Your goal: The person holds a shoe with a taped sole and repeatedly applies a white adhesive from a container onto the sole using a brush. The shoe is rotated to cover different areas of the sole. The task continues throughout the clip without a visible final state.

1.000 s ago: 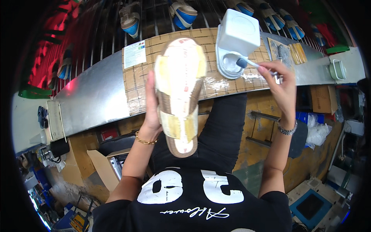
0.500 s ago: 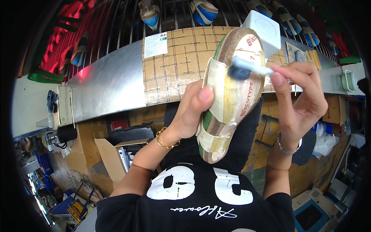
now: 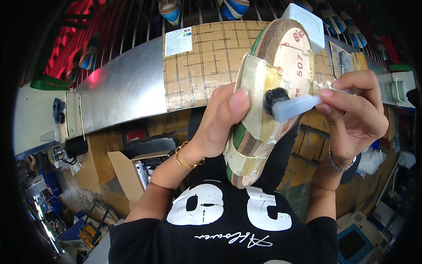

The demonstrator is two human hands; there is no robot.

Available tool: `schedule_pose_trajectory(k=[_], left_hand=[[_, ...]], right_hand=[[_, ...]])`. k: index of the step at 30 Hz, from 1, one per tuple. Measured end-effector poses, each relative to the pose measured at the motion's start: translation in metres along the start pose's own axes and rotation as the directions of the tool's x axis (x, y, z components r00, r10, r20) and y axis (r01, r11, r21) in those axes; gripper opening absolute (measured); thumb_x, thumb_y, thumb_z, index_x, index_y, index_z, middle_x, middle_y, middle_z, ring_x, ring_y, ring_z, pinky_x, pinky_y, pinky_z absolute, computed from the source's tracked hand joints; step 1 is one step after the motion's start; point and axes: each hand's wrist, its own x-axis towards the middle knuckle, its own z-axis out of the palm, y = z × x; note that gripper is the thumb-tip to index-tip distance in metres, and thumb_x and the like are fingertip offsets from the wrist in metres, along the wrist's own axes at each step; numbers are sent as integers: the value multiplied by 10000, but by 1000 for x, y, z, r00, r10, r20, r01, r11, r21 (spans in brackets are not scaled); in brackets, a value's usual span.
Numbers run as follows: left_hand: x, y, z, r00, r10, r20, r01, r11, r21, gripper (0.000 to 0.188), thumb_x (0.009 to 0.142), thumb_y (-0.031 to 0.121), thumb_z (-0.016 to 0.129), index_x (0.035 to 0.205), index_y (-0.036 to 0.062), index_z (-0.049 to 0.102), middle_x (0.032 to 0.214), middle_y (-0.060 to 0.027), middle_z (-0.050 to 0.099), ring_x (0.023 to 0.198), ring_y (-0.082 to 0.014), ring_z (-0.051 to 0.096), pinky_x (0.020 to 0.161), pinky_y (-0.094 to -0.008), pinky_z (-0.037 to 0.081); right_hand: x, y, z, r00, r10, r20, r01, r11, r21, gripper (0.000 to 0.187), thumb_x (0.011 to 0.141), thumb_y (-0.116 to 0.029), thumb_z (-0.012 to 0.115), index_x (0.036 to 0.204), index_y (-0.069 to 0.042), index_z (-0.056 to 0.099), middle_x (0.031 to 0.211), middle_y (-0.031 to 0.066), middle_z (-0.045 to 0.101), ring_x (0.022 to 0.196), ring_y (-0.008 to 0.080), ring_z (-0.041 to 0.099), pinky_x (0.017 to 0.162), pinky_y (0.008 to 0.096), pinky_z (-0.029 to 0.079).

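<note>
Raised in front of me is an unfinished sandal, its sole side toward me. It has a pale insole board, a brown-and-green edge and cream straps folded over onto the underside. My left hand grips it by the left side, thumb lying on the wide strap. Between the thumb and fingers of my right hand is a small brush with a whitish translucent plastic handle. Its dark bristles press on the folded strap edge, near the middle of the sole.
Beyond the sandal, a flattened cardboard sheet covers part of the steel bench. A white box-shaped container stands at its far right. Blue-and-cream shoes sit on the metal rack behind. An open carton is below, left of my legs.
The brush has moved down along the folded strap edge, its handle now tilted lower. The sandal has shifted slightly up and right in view, still in my left hand.
</note>
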Motion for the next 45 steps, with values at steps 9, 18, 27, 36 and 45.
schedule_pose_trajectory(k=[9,18,27,36,45], left_hand=[[1,16,11,990,-120,-78,99,969,-227,829,1011,652,259,1439,-35,437,1272,-190,636,1136,-225,650,977,-356,526],[8,9,4,993,49,-107,-107,755,-647,885,1001,729,195,1451,7,436,1278,-170,634,1108,-190,671,947,-328,562],[4,16,13,966,-42,-257,-12,979,-203,929,968,783,217,1441,17,444,1290,-144,608,1131,-173,637,956,-311,541],[1,19,8,981,-82,-175,29,957,-289,905,984,758,201,1458,24,439,1295,-155,631,1125,-204,667,961,-335,552],[4,12,5,970,-6,-243,-64,959,-277,885,999,735,214,1435,7,466,1286,-147,642,1126,-180,667,965,-322,548]], right_hand=[[1,-5,-3,984,-87,158,85,996,17,227,627,-61,821,851,-47,786,903,102,623,829,187,558,694,278,391],[1,-6,31,978,198,-64,-182,963,200,183,762,-17,813,944,-30,806,779,41,620,747,126,559,677,249,407],[-2,-17,39,985,88,-146,-101,991,-90,193,770,74,768,959,32,769,898,87,619,824,149,549,746,251,417],[0,-9,22,999,11,32,-12,1000,10,240,705,84,789,931,3,777,966,120,612,830,164,557,708,253,419],[4,-5,15,979,49,195,-70,993,100,239,626,0,790,864,-15,787,881,106,600,808,185,559,685,265,415]])
